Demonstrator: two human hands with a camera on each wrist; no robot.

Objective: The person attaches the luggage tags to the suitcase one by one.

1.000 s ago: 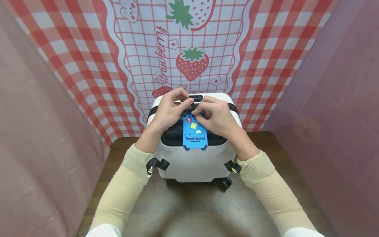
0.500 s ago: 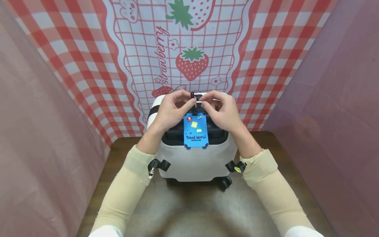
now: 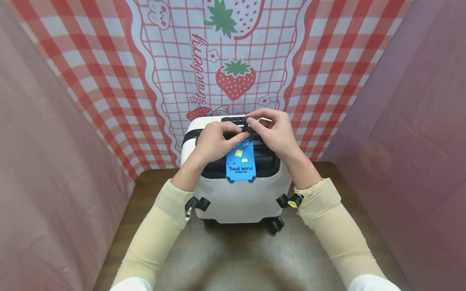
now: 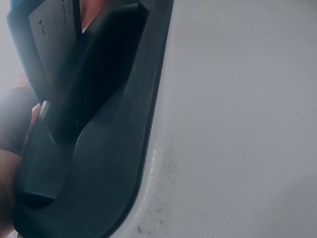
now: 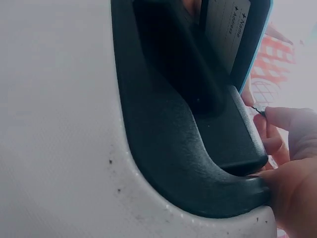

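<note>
A small white suitcase [image 3: 240,198] stands on a brown table [image 3: 233,250]. A blue luggage tag [image 3: 241,163] printed "Travel World" hangs over its black top handle [image 3: 267,161]. My left hand [image 3: 216,141] pinches the tag's upper end with curled fingers. My right hand [image 3: 273,133] sits just behind it and pinches the tag's thin black strap [image 3: 251,121]. In the right wrist view the fingertips [image 5: 292,124] hold that strap [image 5: 257,109] beside the handle [image 5: 198,129], and the tag's back [image 5: 230,29] shows. The left wrist view shows only the handle [image 4: 94,99], the white shell [image 4: 237,124] and the tag's corner [image 4: 52,25].
A red-checked strawberry cloth [image 3: 233,76] hangs close behind the suitcase, with pink curtains [image 3: 54,161] on both sides. A black wheel [image 3: 275,224] shows under the suitcase's near right corner. Bare tabletop lies between my forearms.
My right hand has moved up and back with the strap toward the suitcase's far edge. My left hand has settled lower, on the tag's top. The suitcase has not moved.
</note>
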